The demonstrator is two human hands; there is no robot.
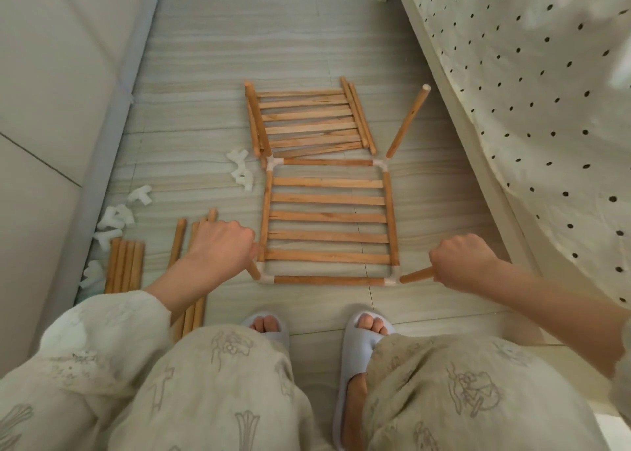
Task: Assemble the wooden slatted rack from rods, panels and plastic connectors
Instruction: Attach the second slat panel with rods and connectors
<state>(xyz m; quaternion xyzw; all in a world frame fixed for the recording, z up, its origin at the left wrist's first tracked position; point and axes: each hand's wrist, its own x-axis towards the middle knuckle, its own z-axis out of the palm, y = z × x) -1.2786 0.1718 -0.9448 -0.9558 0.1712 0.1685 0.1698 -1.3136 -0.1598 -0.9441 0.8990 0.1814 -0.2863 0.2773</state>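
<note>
Both hands are curled tight. The left hand (222, 242) grips a rod (253, 270) at the slatted frame (328, 216)'s near left corner; the right hand (459, 259) grips another rod (416, 276) at its near right corner. The frame lies on the floor (341, 41). It looks light and stiff; hold rods close to the white connectors (391, 280).

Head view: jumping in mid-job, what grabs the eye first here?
The slatted frame lying flat on the floor at centre, with the left hand and right hand each gripping an upright rod at its near corners. Behind it lies a stack of slatted panels; spare rods and white connectors sit left.
</note>
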